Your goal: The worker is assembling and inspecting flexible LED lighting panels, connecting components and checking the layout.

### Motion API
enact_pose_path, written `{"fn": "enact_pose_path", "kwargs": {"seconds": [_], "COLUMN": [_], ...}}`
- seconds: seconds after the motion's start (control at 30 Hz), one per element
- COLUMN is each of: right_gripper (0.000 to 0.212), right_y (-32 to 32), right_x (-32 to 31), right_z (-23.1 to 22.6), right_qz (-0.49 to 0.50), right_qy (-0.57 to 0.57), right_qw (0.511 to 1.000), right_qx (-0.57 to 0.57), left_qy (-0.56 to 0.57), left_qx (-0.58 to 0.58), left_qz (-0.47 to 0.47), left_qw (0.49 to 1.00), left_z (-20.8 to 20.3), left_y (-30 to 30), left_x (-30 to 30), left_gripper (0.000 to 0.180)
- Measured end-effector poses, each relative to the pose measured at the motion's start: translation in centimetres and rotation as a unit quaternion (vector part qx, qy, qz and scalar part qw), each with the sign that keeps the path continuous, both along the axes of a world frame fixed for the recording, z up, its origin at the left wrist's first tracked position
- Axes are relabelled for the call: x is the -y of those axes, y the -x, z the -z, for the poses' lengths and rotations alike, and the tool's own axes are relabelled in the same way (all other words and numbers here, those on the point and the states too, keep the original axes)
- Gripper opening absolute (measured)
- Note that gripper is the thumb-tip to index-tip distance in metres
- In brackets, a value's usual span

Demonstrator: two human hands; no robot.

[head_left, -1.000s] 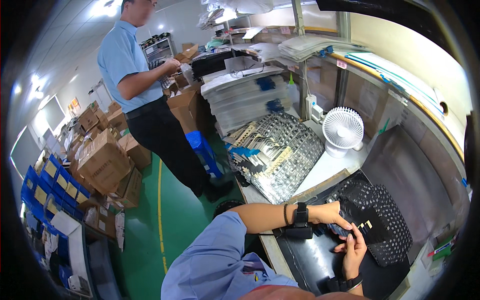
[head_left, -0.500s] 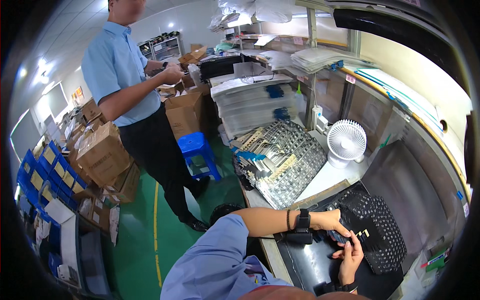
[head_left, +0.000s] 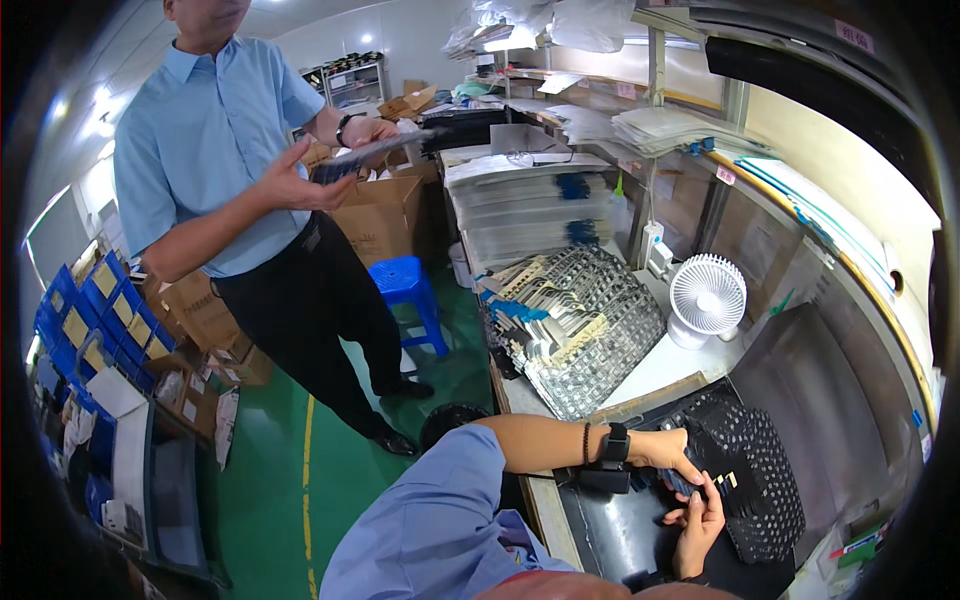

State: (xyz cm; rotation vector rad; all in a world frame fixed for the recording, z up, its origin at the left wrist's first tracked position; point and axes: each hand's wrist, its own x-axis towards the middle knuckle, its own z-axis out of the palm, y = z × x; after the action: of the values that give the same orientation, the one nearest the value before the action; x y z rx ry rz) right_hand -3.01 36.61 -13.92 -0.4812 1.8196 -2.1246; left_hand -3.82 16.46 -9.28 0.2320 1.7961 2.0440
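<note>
A fanned stack of thin black sheets (head_left: 765, 480) with rows of pale dots lies on the dark work surface at the lower right. My left hand (head_left: 662, 450) is closed on the near-left edge of the stack, thumb pointing down. Close against it, my right hand (head_left: 700, 525) pinches at the same edge, with its index fingertip beside the left thumb and its other fingers curled. Both hands partly hide the small dark blue part of the edge between them. Pale tabs (head_left: 728, 481) show on the sheets just right of my fingertips.
A larger fanned pile of patterned sheets (head_left: 580, 330) lies beyond my left arm, near a white fan (head_left: 708, 300). Behind it are stacked clear-wrapped sheets (head_left: 530, 215). A co-worker (head_left: 230, 150) stands at left, holding a dark flat piece (head_left: 375, 152), near a blue stool (head_left: 405, 285).
The co-worker has turned towards me and come closer, now holding the dark flat piece out with both hands. My hands stay at the stack's edge; the view has shifted slightly.
</note>
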Motion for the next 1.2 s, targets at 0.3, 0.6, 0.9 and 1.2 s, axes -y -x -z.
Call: {"fn": "enact_pose_path", "kwargs": {"seconds": [0.3, 0.6, 0.9, 1.2], "right_gripper": [0.041, 0.049, 0.039, 0.038], "right_y": [-0.3, -1.8, -1.7, -9.1], "right_x": [0.2, -0.4, 3.4, 16.7], "right_z": [-0.6, -2.7, -11.1, -11.6], "right_qz": [0.001, 0.011, -0.223, -0.148], "right_qy": [-0.002, -0.053, -0.023, 0.197], "right_qw": [1.0, 0.997, 0.973, 0.96], "right_qx": [-0.015, -0.054, 0.05, 0.133], "left_qy": [-0.01, -0.015, 0.053, 0.063], "left_qx": [-0.006, -0.007, -0.112, -0.158], "left_qz": [0.002, -0.012, -0.027, -0.167], "left_qw": [1.0, 1.0, 0.992, 0.971], "left_z": [0.5, 0.8, 1.8, 2.5], "left_y": [0.3, 0.4, 0.5, 0.8], "left_x": [0.0, -0.5, 1.7, 1.1], "left_gripper": [0.018, 0.024, 0.032, 0.063]}}
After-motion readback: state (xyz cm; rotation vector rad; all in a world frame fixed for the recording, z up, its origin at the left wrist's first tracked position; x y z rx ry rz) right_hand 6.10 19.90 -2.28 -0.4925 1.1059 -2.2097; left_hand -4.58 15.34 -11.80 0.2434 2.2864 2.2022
